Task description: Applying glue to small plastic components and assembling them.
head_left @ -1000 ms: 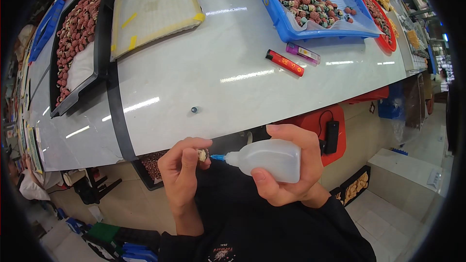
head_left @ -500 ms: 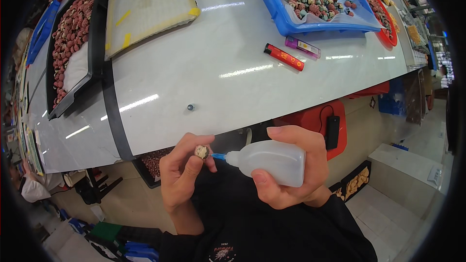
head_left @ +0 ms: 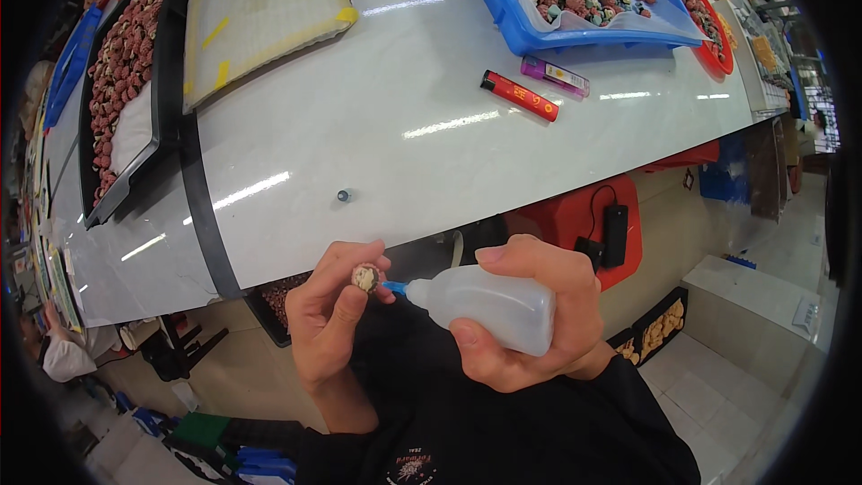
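Note:
Between the thumb and fingers of my left hand [head_left: 329,319] is a small round figurine piece [head_left: 365,277], cream-coloured in front with a brownish-pink rim. My right hand [head_left: 548,314] is wrapped round a translucent white squeeze bottle [head_left: 489,308], tilted on its side. The bottle's thin blue nozzle [head_left: 394,288] points left and ends close beside the piece; whether they touch I cannot tell. Both hands are in front of the table's near edge. On the white table [head_left: 359,135], just beyond my left hand, stands a tiny dark blue-grey part [head_left: 344,196].
A blue tray [head_left: 575,39] of pink and greenish pieces sits far right, a red basket [head_left: 724,61] beside it. Red [head_left: 521,96] and purple lighters [head_left: 555,75] lie before the tray. At left are a black tray [head_left: 166,126] of pink pieces and a yellow-taped board [head_left: 269,18].
Both hands have shifted slightly left, carrying the piece and the bottle. The piece's cream side has turned a little, and the whole view has moved slightly.

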A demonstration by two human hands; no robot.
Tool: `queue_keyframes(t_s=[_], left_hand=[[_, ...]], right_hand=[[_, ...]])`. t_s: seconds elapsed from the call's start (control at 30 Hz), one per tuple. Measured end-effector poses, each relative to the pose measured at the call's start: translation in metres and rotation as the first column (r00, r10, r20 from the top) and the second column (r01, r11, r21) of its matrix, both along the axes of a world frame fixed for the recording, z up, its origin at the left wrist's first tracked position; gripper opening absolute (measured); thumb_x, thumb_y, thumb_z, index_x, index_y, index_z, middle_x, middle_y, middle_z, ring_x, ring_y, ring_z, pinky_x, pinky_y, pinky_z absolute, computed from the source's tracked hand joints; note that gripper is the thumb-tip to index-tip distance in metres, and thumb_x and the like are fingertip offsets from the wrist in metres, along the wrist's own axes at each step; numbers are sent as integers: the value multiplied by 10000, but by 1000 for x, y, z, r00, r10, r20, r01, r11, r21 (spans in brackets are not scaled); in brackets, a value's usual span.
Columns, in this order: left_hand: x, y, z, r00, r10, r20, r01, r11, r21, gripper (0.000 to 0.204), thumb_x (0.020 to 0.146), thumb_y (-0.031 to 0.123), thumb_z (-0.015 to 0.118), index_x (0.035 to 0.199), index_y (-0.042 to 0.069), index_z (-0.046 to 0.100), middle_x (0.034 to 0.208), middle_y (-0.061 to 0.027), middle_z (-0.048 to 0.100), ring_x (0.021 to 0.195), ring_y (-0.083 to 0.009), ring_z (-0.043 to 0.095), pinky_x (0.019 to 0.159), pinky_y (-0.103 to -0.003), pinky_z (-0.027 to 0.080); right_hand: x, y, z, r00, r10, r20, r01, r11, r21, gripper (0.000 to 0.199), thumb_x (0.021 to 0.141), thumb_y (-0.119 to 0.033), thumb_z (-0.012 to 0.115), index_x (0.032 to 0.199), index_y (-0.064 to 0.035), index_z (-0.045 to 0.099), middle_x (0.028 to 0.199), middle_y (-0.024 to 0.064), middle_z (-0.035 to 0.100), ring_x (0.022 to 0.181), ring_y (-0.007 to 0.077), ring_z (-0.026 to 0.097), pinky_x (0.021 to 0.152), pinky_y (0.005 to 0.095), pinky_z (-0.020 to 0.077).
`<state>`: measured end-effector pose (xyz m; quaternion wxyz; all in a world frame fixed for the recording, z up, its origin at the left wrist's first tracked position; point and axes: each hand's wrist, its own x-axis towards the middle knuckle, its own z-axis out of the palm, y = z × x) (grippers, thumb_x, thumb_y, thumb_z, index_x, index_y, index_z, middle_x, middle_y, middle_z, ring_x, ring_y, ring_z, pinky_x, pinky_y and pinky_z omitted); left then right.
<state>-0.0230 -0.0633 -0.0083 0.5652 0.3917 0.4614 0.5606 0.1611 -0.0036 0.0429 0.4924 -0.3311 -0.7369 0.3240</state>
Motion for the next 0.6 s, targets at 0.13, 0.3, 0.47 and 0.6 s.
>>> queue_keyframes(t_s=[0.13,0.3,0.47,0.6], left_hand=[[0,0,-1,1000,-13,-13,14,1000,16,429,922,275,561,1175,-72,555,1019,-144,548,798,-164,540,699,-274,476],[0,-2,-1,996,22,85,-17,998,-53,416,928,238,550,1194,-82,534,1018,-141,547,776,-166,529,692,-285,462],[-5,-5,-6,978,105,182,-95,994,-58,406,924,195,555,1217,-83,514,1027,-134,549,787,-166,526,702,-286,455],[-14,-8,-10,947,180,267,-170,984,-60,481,914,206,577,1267,-94,450,1068,-121,514,816,-144,492,706,-266,444]], right_hand=[[0,1,1,1000,0,-5,0,1000,14,486,632,-40,727,1059,58,517,905,152,629,582,257,626,510,297,508],[7,1,2,994,-13,107,11,1000,18,488,649,-68,736,1066,60,519,928,165,623,647,262,643,544,293,516],[13,10,-14,994,-108,26,110,988,-108,502,673,-89,731,1085,51,481,928,131,594,712,156,611,600,248,493],[6,23,-28,976,-177,-129,112,910,-398,439,725,-20,689,1067,7,415,852,106,591,747,116,588,626,221,470]])
